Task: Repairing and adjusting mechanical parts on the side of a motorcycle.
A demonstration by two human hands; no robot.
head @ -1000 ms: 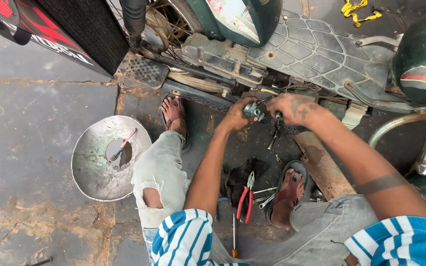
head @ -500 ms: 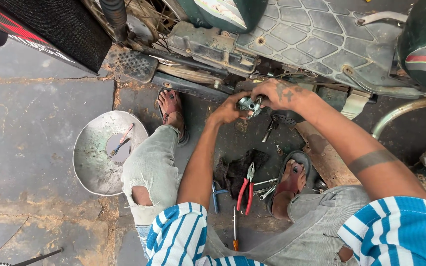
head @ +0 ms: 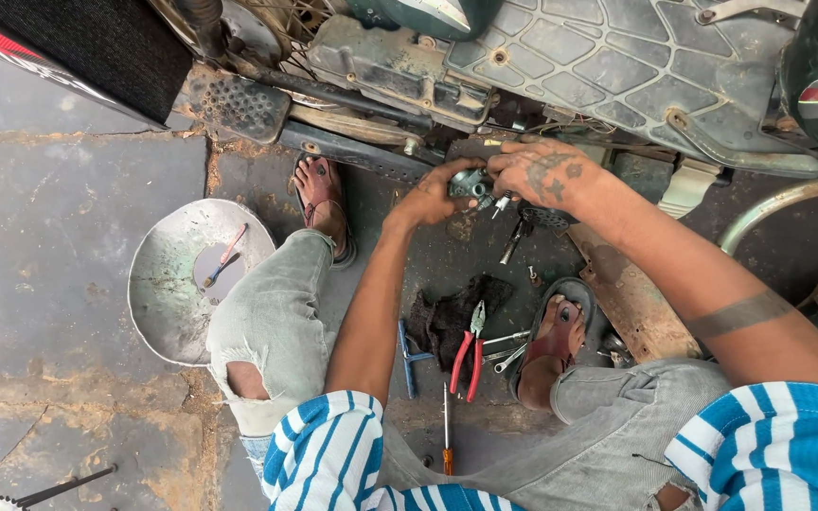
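Together pinching a small grey metal part (head: pixel 471 183): left grip (head: pixel 433 194) and right grip (head: pixel 537 173), red-handled pliers (head: pixel 469 348) lying below.

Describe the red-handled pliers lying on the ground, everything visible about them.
The pliers have two red-coated handles and grey metal jaws. They lie flat on the oily floor between the person's feet, jaws pointing toward the scooter, handles slightly spread. The jaw end rests against a black rag; wrenches lie just beside them. Neither hand touches them.
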